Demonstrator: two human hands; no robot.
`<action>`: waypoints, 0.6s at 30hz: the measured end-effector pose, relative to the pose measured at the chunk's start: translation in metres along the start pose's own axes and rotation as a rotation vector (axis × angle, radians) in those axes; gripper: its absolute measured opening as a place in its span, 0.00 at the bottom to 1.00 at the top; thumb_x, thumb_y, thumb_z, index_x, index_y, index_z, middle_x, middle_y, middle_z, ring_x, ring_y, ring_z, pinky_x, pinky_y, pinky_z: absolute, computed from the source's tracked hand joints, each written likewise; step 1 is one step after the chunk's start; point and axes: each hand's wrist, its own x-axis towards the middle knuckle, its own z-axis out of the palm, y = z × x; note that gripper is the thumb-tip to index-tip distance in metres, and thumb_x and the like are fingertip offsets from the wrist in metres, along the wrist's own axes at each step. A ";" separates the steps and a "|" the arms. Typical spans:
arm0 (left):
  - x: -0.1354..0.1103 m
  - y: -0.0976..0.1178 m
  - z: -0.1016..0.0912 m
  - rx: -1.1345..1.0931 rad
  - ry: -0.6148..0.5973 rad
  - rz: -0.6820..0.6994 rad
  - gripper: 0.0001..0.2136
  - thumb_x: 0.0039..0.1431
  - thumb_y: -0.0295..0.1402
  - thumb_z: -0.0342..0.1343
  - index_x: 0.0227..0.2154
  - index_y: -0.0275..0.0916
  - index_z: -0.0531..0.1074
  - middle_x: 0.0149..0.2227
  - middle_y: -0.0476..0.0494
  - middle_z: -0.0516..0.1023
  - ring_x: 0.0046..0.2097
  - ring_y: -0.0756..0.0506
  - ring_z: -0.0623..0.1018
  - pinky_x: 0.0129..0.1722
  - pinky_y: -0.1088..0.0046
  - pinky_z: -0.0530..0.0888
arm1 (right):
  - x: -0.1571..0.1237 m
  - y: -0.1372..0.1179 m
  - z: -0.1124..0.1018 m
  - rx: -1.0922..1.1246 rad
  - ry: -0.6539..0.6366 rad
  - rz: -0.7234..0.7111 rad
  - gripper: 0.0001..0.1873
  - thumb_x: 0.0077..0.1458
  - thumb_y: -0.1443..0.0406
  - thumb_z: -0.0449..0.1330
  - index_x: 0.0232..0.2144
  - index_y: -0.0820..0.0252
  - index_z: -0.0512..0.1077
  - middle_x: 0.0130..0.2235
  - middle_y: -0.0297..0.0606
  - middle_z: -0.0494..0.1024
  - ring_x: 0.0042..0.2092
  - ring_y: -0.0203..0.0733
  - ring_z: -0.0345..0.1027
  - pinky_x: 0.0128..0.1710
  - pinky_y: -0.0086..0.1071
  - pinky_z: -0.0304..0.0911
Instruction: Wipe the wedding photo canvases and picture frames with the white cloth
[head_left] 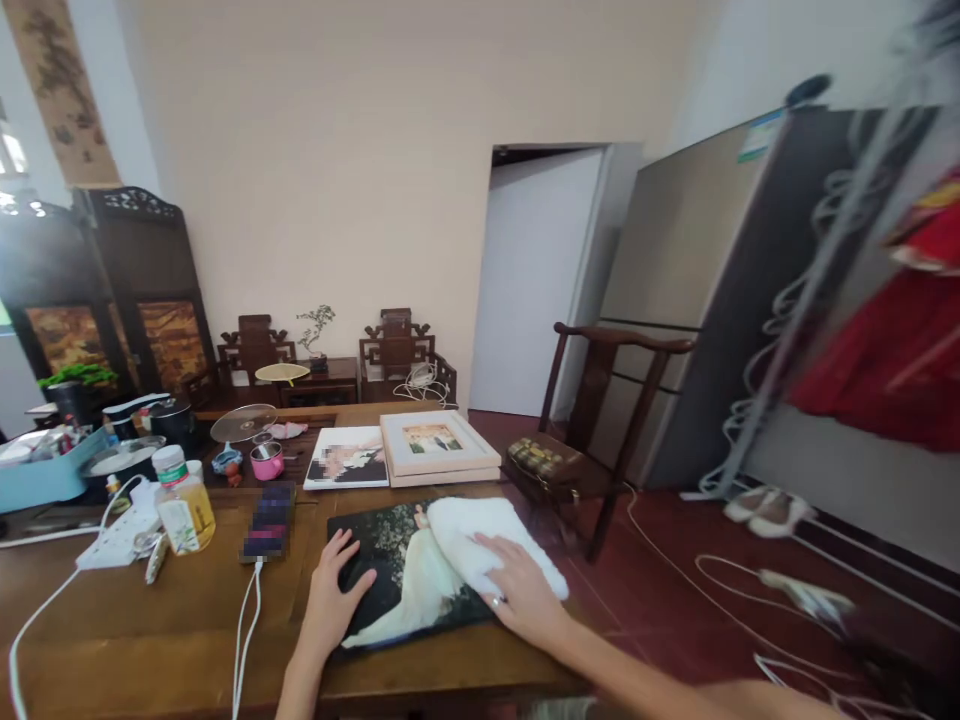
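A large glossy photo print (pixel 397 570), showing a figure in a long white dress against dark foliage, lies flat near the table's front edge. My left hand (pixel 335 590) rests on its left side, fingers spread and holding nothing. Over the print's upper right part lies a folded, fluffy white towel (pixel 487 535), reaching past the right edge. My right hand (pixel 521 595), with a ring on one finger, presses down on the towel and grips its lower part; the palm side is hidden.
Behind the print are a photo book (pixel 346 458) and a framed album box (pixel 442 445). Left stand a phone (pixel 268 522) on a charging cable, a bottle of yellow liquid (pixel 184 505), a power strip (pixel 120 530) and a pink cup (pixel 266 460). A wooden chair (pixel 600 420) stands right.
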 end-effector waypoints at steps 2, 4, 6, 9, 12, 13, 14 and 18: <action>0.001 -0.005 0.003 -0.010 -0.002 -0.003 0.19 0.52 0.41 0.59 0.46 0.40 0.75 0.57 0.36 0.71 0.62 0.35 0.65 0.60 0.51 0.63 | 0.011 0.004 -0.011 0.000 -0.076 -0.016 0.11 0.42 0.70 0.57 0.29 0.59 0.77 0.53 0.48 0.74 0.53 0.57 0.66 0.51 0.50 0.60; 0.002 -0.010 0.005 -0.021 -0.010 0.002 0.19 0.52 0.41 0.59 0.46 0.41 0.75 0.57 0.36 0.71 0.62 0.35 0.65 0.60 0.51 0.63 | 0.022 0.009 -0.020 0.005 -0.126 -0.052 0.12 0.40 0.70 0.58 0.30 0.57 0.77 0.48 0.46 0.77 0.48 0.53 0.69 0.48 0.44 0.63; 0.002 -0.014 0.006 -0.017 -0.022 0.011 0.19 0.52 0.43 0.59 0.46 0.41 0.75 0.57 0.37 0.71 0.62 0.35 0.65 0.60 0.50 0.64 | 0.029 0.014 -0.025 0.013 -0.181 -0.109 0.13 0.39 0.71 0.58 0.31 0.57 0.77 0.45 0.44 0.78 0.45 0.50 0.71 0.46 0.39 0.64; 0.003 -0.014 0.006 0.018 -0.016 0.029 0.20 0.53 0.43 0.59 0.47 0.43 0.74 0.57 0.38 0.70 0.62 0.35 0.65 0.60 0.50 0.64 | 0.032 0.018 -0.027 0.035 -0.231 -0.182 0.14 0.37 0.72 0.59 0.30 0.58 0.77 0.46 0.45 0.77 0.46 0.50 0.70 0.45 0.38 0.64; 0.002 -0.008 0.003 0.046 -0.031 0.025 0.19 0.53 0.43 0.59 0.48 0.43 0.74 0.58 0.38 0.70 0.62 0.36 0.65 0.60 0.51 0.64 | 0.033 0.023 -0.024 0.065 -0.229 -0.211 0.14 0.38 0.72 0.58 0.31 0.59 0.77 0.51 0.47 0.74 0.52 0.53 0.66 0.49 0.43 0.63; 0.002 -0.005 0.001 0.053 -0.043 0.020 0.19 0.53 0.43 0.58 0.48 0.43 0.74 0.58 0.38 0.70 0.62 0.36 0.65 0.60 0.51 0.64 | 0.034 0.024 -0.022 0.076 -0.217 -0.207 0.16 0.38 0.73 0.57 0.32 0.59 0.77 0.52 0.47 0.73 0.54 0.54 0.65 0.52 0.45 0.61; 0.002 -0.003 0.000 0.059 -0.055 0.016 0.19 0.54 0.43 0.58 0.48 0.43 0.74 0.58 0.39 0.70 0.62 0.36 0.65 0.60 0.51 0.64 | 0.037 0.026 -0.020 0.086 -0.199 -0.194 0.19 0.38 0.74 0.56 0.34 0.59 0.77 0.53 0.47 0.73 0.55 0.54 0.63 0.54 0.47 0.59; 0.002 0.007 -0.004 0.075 -0.066 0.022 0.18 0.54 0.41 0.59 0.48 0.43 0.74 0.58 0.39 0.70 0.62 0.37 0.65 0.60 0.52 0.62 | 0.039 0.023 -0.008 0.118 -0.111 -0.107 0.23 0.39 0.77 0.51 0.38 0.64 0.77 0.57 0.53 0.69 0.61 0.57 0.55 0.60 0.56 0.49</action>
